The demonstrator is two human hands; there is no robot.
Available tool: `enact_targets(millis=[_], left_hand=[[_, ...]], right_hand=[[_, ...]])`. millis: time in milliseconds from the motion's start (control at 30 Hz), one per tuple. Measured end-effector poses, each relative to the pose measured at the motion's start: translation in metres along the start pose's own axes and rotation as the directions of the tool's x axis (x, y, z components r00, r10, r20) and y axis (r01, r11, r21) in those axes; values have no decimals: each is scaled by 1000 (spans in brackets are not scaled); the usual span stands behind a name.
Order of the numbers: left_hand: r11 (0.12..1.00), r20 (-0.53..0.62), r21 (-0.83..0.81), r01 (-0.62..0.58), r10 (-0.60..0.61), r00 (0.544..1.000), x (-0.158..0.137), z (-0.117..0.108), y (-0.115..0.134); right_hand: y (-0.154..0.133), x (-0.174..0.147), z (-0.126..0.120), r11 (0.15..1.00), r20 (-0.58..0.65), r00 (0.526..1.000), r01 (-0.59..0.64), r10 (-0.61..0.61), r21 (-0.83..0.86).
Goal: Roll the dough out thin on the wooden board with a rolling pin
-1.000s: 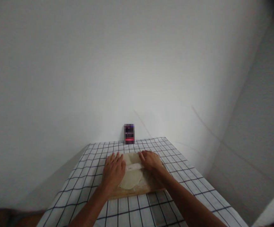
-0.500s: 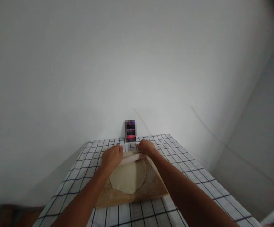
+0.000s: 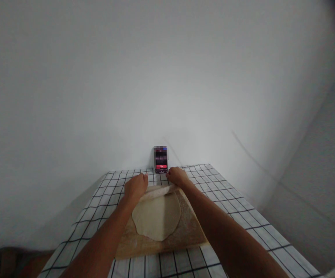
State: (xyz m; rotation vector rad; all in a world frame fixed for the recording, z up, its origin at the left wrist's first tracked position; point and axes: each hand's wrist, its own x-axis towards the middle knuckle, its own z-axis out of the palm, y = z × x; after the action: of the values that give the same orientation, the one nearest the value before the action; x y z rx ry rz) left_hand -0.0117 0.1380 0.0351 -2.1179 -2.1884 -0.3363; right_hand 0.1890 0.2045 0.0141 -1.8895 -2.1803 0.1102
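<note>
Both hands, left and right, press flat on the pin at the dough's far edge; overshoot could thin it.

Both bare forearms reach forward from the bottom of the view, stretched nearly straight and converging toward the far end. The left hand lies palm down with its fingers extended forward and held close together, the wrist flat and in line with the forearm. The right hand sits slightly farther ahead, also palm down, its fingers seemingly curled a little downward at the tips, though at this distance and in this dim light the exact bend of each finger is hard to make out.
</note>
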Motion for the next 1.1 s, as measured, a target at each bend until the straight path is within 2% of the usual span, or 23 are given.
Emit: enact_targets(millis=[767,1100], left_hand=[[998,-24,20,-65,65,998,-30,1,4],[997,-15,24,-67,67,998,-33,6,3]], right_hand=[[7,-32,-5,1000,25,1000,-2,2,19],[6,-45,-9,1000,37,999,3,-3,14]])
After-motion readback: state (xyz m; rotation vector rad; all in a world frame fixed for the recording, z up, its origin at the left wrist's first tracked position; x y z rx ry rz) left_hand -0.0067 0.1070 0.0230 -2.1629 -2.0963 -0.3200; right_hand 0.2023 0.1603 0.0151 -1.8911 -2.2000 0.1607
